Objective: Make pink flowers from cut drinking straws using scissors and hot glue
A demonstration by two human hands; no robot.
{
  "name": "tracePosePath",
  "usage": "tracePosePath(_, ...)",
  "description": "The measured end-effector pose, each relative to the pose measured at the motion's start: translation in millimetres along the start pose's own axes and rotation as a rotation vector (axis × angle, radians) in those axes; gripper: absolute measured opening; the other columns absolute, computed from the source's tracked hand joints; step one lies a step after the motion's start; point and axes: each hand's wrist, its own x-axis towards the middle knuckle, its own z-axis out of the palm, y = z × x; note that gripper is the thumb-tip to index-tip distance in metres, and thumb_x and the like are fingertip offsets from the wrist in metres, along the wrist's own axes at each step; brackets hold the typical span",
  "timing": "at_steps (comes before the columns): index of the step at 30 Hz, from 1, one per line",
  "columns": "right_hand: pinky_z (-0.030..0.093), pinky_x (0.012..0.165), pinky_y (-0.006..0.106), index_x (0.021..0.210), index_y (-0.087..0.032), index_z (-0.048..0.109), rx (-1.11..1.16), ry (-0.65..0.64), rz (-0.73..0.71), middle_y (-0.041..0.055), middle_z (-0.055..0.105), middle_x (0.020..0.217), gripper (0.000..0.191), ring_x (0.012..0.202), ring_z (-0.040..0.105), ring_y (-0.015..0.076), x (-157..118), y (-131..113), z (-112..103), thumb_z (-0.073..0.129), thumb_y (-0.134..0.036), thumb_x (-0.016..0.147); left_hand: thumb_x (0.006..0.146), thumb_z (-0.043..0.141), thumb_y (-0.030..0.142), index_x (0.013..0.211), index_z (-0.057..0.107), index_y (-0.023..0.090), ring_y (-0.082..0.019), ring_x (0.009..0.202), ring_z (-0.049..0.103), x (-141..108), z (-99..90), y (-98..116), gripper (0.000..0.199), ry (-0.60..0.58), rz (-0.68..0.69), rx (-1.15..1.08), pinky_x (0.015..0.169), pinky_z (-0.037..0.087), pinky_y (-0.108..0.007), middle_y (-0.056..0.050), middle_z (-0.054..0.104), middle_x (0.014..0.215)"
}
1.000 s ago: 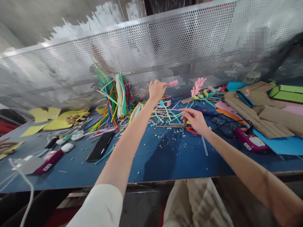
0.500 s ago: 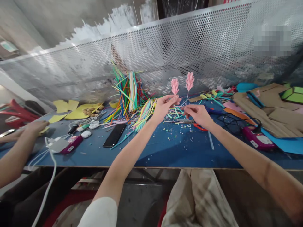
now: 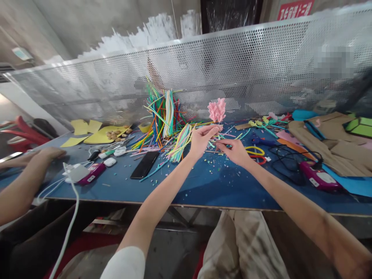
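Two pink fuzzy pipe-cleaner flower sprigs (image 3: 216,111) stand upright side by side above my left hand (image 3: 202,140). That hand is closed, with thumb and fingers pinching their thin stems just below the pink parts. Slightly lower and to the right, my right hand (image 3: 233,150) is closed in a pinch at the lower end of the stems. The stem ends between its fingertips are too small to see clearly. Behind both hands lie loose coloured pipe cleaners (image 3: 181,144), and small clippings dot the blue table (image 3: 197,186) below.
A bundle of pipe cleaners (image 3: 162,112) stands against the perforated metal screen (image 3: 116,85). Left are a black phone (image 3: 144,164), a white cable (image 3: 69,232) and another person's arm (image 3: 26,170). Right are yellow-and-red-handled tools (image 3: 257,155), a glue gun (image 3: 260,140), a purple box (image 3: 319,176) and cardboard (image 3: 334,135).
The right sprig, held apart before, has come over to the left one, and both now stand together in my left hand. My right hand has dropped lower. The view has shifted slightly.
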Motion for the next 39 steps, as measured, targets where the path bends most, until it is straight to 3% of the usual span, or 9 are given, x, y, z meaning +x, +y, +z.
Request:
tracePosePath(4, 0.055, 0.066, 0.029, 0.095, -0.021, 0.079, 0.053, -0.039, 0.009, 0.0038, 0.078, 0.088, 0.029, 0.076, 0.070, 0.0177, -0.3, -4.8, -1.0, 0.060, -0.043, 0.093, 0.077, 0.082, 0.039, 0.100, 0.078, 0.020, -0.015, 0.086, 0.074, 0.9, 4.7, -0.2, 0.031, -0.020, -0.020, -0.155, 0.081, 0.058, -0.029, -0.007, 0.078, 0.103)
tracePosePath(8, 0.059, 0.073, 0.032, 0.092, -0.021, 0.078, 0.077, -0.102, -0.014, 0.0032, 0.078, 0.083, 0.025, 0.073, 0.072, 0.0174, 0.0, -11.8, -3.6, 0.061, -0.039, 0.094, 0.073, 0.086, 0.037, 0.101, 0.078, 0.018, -0.017, 0.085, 0.075, 2.7, 8.5, 4.4, 0.035, -0.047, -0.068, -0.253, 0.083, 0.060, -0.033, -0.009, 0.078, 0.099)
tracePosePath(13, 0.059, 0.068, 0.032, 0.084, -0.021, 0.074, 0.130, -0.162, 0.005, 0.0034, 0.077, 0.079, 0.026, 0.066, 0.070, 0.0155, -3.2, -15.2, -4.1, 0.060, -0.041, 0.094, 0.070, 0.088, 0.036, 0.100, 0.078, 0.015, -0.013, 0.075, 0.072, 1.0, -0.1, 16.5, 0.038, -0.171, -0.190, -0.244, 0.076, 0.058, -0.028, -0.008, 0.077, 0.090)
tracePosePath(17, 0.055, 0.060, 0.027, 0.086, -0.020, 0.072, 0.207, -0.218, 0.023, 0.0027, 0.075, 0.077, 0.027, 0.060, 0.065, 0.0118, -5.2, -18.5, -2.7, 0.060, -0.042, 0.095, 0.073, 0.086, 0.036, 0.094, 0.078, 0.014, -0.011, 0.072, 0.068, -4.3, -5.3, 25.0, 0.031, -0.229, -0.169, -0.239, 0.069, 0.055, -0.024, -0.004, 0.072, 0.079)
tracePosePath(22, 0.055, 0.061, 0.026, 0.088, -0.017, 0.072, 0.366, -0.372, 0.050, 0.0057, 0.076, 0.082, 0.032, 0.063, 0.067, 0.0118, -1.8, -25.3, -2.6, 0.060, -0.046, 0.095, 0.074, 0.085, 0.037, 0.097, 0.078, 0.014, -0.009, 0.068, 0.065, -7.8, 0.9, 30.7, 0.033, -0.182, -0.168, -0.259, 0.064, 0.052, -0.021, -0.003, 0.070, 0.080)
tracePosePath(31, 0.052, 0.059, 0.024, 0.094, -0.015, 0.074, 0.312, -0.384, 0.097, 0.0042, 0.074, 0.076, 0.033, 0.059, 0.062, 0.0110, 2.2, -17.6, -9.7, 0.062, -0.046, 0.094, 0.069, 0.087, 0.037, 0.093, 0.078, 0.015, -0.008, 0.069, 0.065, 2.5, -1.4, 28.7, 0.034, -0.093, -0.193, -0.160, 0.070, 0.055, -0.025, -0.005, 0.074, 0.086)
tracePosePath(39, 0.052, 0.058, 0.024, 0.086, -0.015, 0.074, 0.307, -0.423, 0.080, 0.0051, 0.074, 0.076, 0.035, 0.061, 0.063, 0.0125, 2.2, -12.0, -9.2, 0.063, -0.047, 0.092, 0.072, 0.086, 0.038, 0.095, 0.078, 0.016, -0.006, 0.067, 0.062, 7.5, -4.5, 12.8, 0.033, -0.112, -0.210, -0.184, 0.071, 0.055, -0.022, -0.001, 0.070, 0.081)
